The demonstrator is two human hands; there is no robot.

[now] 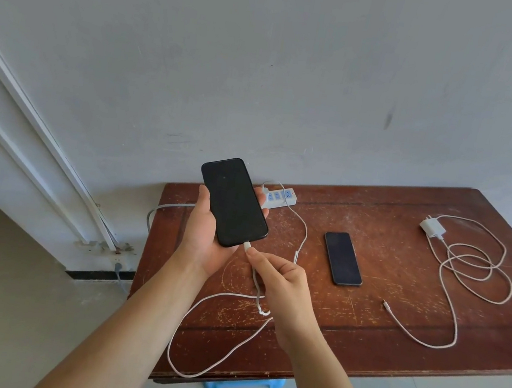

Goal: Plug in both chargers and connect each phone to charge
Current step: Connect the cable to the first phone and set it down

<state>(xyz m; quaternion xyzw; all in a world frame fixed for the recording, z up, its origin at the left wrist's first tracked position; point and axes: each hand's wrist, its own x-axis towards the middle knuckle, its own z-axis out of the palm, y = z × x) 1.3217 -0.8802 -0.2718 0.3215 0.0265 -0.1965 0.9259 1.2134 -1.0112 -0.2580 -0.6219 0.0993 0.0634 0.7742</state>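
My left hand [204, 239] holds a black phone [233, 202] screen up above the table's left end. My right hand [281, 280] pinches the plug of a white cable [216, 294] against the phone's bottom edge. That cable loops over the table's front edge and runs back to a white power strip [281, 195] by the wall; its charger there is hidden behind the phone. A second black phone [342, 258] lies flat mid-table. A second white charger [431, 227] with its coiled cable [475, 276] lies unplugged at the right, the free plug [385, 303] resting near the second phone.
The worn brown wooden table [375, 344] stands against a grey wall. The strip's grey cord [159, 209] drops off the left edge to the floor. A blue plastic stool [239, 387] shows under the front edge. A white door frame [40, 141] is at left.
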